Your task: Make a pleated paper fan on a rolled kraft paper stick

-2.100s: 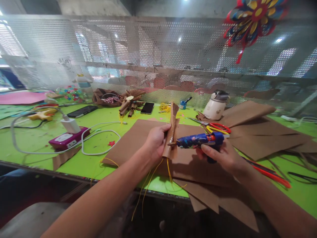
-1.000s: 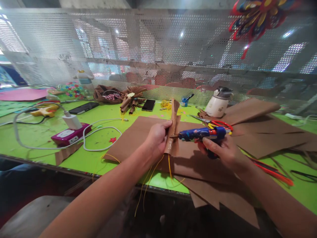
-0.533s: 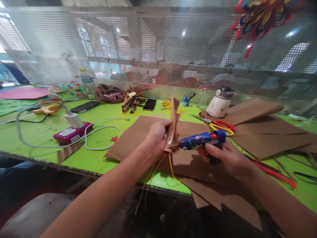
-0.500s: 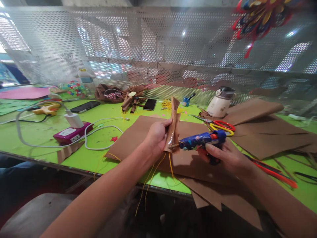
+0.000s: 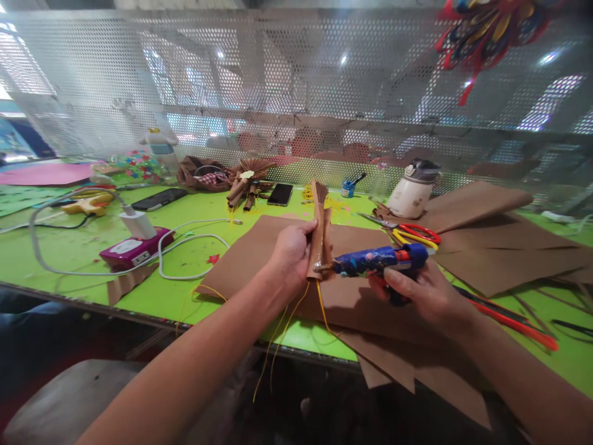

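Note:
My left hand [image 5: 290, 254] is closed around a rolled, pleated brown paper piece [image 5: 319, 224] held upright above the table, with yellow strings [image 5: 282, 337] hanging from its lower end. My right hand [image 5: 424, 295] grips a blue glue gun [image 5: 380, 261] by its handle. The gun's nozzle touches the lower part of the paper roll. Under both hands lie flat brown paper sheets [image 5: 250, 253] on the green table [image 5: 185, 290].
Red and yellow scissors [image 5: 410, 235] and a white jar [image 5: 412, 191] sit behind the gun. Two phones [image 5: 279, 194], a finished paper fan [image 5: 248, 182], a pink power bank with white cable [image 5: 134, 247], and orange sticks [image 5: 519, 318] lie around. A perforated metal screen [image 5: 278, 93] backs the table.
The glue gun's nozzle has shifted down along the paper roll to its lower end. My left hand has turned the roll slightly more upright. The view drifted a little.

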Demonstrator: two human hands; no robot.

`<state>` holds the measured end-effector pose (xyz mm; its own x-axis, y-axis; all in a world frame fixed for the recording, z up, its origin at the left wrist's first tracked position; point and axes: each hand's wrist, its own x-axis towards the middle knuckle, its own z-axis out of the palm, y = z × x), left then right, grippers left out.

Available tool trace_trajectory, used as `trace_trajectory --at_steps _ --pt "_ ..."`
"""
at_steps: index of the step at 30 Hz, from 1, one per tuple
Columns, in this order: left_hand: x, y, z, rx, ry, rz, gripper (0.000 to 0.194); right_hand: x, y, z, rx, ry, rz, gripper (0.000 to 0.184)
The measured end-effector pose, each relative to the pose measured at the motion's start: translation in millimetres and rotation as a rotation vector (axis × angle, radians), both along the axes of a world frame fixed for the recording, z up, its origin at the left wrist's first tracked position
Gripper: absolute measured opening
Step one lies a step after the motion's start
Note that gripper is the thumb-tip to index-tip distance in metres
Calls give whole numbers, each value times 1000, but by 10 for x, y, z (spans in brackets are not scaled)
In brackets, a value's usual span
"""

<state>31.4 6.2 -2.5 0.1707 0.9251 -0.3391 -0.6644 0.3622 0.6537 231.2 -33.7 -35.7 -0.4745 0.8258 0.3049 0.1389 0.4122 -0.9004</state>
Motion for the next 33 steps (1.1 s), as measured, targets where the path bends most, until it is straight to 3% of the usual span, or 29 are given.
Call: trace_trajectory --at_steps 3,12,18,25,29,33 --pt "-10 -1 4 25 68 21 21 -6 -15 -17 -12 12 19 31" --pt "-19 2 25 44 20 135 23 -18 2 -35 -65 79 9 29" --pt "-18 21 13 46 31 91 26 -35 19 -56 -51 69 -31 33" --pt "-21 38 16 65 -7 104 24 11 20 -31 -147 122 88 30" --pt "-25 33 14 73 9 108 24 -7 37 -18 -161 249 25 28" --pt "-18 30 -4 79 58 76 22 -23 58 -44 -115 189 -9 26"
